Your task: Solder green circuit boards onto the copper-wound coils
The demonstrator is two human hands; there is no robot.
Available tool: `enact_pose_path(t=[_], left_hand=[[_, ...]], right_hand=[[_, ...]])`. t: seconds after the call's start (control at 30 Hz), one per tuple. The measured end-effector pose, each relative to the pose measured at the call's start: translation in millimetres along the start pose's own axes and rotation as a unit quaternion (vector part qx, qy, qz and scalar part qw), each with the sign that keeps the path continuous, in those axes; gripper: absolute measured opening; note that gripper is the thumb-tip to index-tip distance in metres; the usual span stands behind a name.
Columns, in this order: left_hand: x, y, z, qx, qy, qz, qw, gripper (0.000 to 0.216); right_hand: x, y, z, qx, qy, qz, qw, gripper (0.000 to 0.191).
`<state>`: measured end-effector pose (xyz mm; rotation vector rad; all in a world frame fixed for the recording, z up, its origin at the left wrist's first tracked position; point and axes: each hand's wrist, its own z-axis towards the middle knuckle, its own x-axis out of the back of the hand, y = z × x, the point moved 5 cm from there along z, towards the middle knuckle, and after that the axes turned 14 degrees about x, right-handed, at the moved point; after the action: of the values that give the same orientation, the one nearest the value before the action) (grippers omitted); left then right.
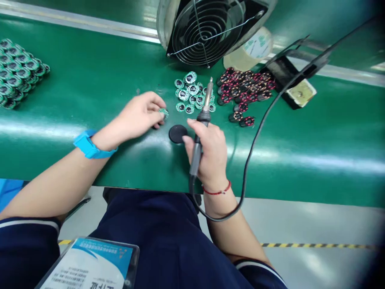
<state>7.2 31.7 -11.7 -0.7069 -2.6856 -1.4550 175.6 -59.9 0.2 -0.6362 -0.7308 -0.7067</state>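
Between the thumb and fingers of my left hand (141, 114) is a small round green circuit board (164, 114), partly hidden by the fingers. My right hand (210, 154) grips a soldering iron (197, 154) by its grey handle, its metal tip pointing away from me. A flat black disc (177, 133) lies on the green bench between my hands. Just beyond it is a loose group of round green circuit boards (192, 90), some behind the iron's tip. To their right sit many small motor coils (240, 88) with copper and red windings.
A fan with a wire guard (204, 38) stands at the back, beside a roll of clear tape (255, 46). A soldering iron stand with a sponge tray (300, 94) is at the right. Stacked assemblies (19, 74) fill the far left. The iron's black cable (255, 136) loops over my right forearm.
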Motion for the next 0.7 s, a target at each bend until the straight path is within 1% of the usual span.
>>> enact_pose_path(t=[0.07,0.13,0.17,0.23,0.3,0.33,0.4,0.47,0.5,0.53,0.6,0.67,0.7], left_hand=[[27,6,5,-0.016,0.096,0.062,0.993,0.016],[51,11,7,-0.030,0.174,0.170,0.969,0.012],[59,12,9,-0.037,0.195,0.233,0.952,0.015],[74,12,10,-0.030,0.240,0.302,0.922,0.020],[83,11,8,-0.035,0.298,0.307,0.903,0.021],[85,11,7,-0.050,0.326,0.298,0.896,0.026],[81,12,2,-0.099,0.364,0.277,0.884,0.033],[68,13,-2,-0.153,0.363,0.268,0.879,0.031],[58,13,-4,-0.180,0.349,0.268,0.880,0.030],[47,13,-6,-0.207,0.325,0.270,0.882,0.028],[23,12,-10,-0.254,0.253,0.282,0.890,0.026],[3,10,-13,-0.273,0.187,0.296,0.896,0.026],[-4,9,-15,-0.276,0.166,0.300,0.898,0.026]], right_hand=[[12,15,-5,-0.063,-0.004,-0.012,0.998,0.033],[24,36,-13,-0.149,0.005,-0.011,0.989,0.036],[30,48,-18,-0.183,0.010,-0.016,0.983,0.035],[39,68,-25,-0.210,0.011,-0.037,0.977,0.036],[43,86,-30,-0.232,-0.008,-0.081,0.969,0.041],[44,93,-32,-0.236,-0.015,-0.091,0.967,0.044],[42,100,-33,-0.228,-0.022,-0.089,0.969,0.045],[39,97,-32,-0.207,-0.025,-0.072,0.975,0.043],[37,93,-32,-0.193,-0.026,-0.062,0.979,0.042],[34,88,-31,-0.178,-0.028,-0.050,0.982,0.040],[30,76,-30,-0.151,-0.031,-0.027,0.988,0.039],[27,66,-31,-0.136,-0.029,-0.008,0.990,0.044],[26,64,-31,-0.136,-0.024,-0.003,0.990,0.047]])
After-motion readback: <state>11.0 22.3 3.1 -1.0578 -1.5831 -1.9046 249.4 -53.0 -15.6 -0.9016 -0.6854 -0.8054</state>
